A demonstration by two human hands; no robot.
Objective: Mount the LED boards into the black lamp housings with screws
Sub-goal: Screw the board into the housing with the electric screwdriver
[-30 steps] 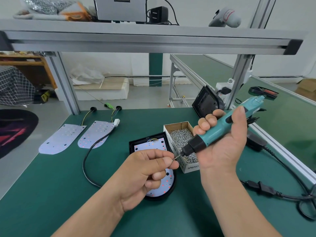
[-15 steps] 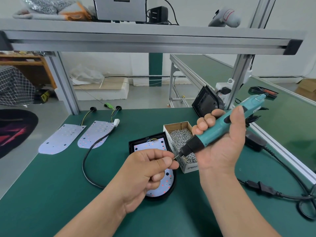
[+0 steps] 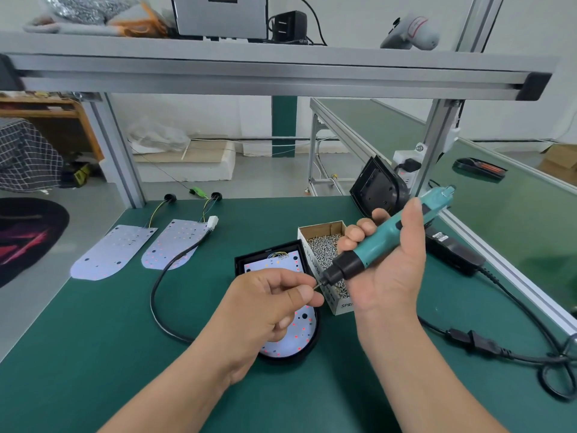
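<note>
Matt green table mat (image 3: 93, 354), cardboard screw box (image 3: 321, 228).

Place: assembly workshop | green-matted bench (image 3: 93, 354) | aluminium frame (image 3: 281, 76) | screw box (image 3: 324, 229) | perhaps conveyor (image 3: 515, 214)

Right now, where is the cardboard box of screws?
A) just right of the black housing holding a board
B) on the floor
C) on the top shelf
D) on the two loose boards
A: the box of screws stands on the green mat, directly right of the black housing.

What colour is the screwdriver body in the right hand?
Teal, with a black front collar; the screwdriver shows best in the head view.
</note>
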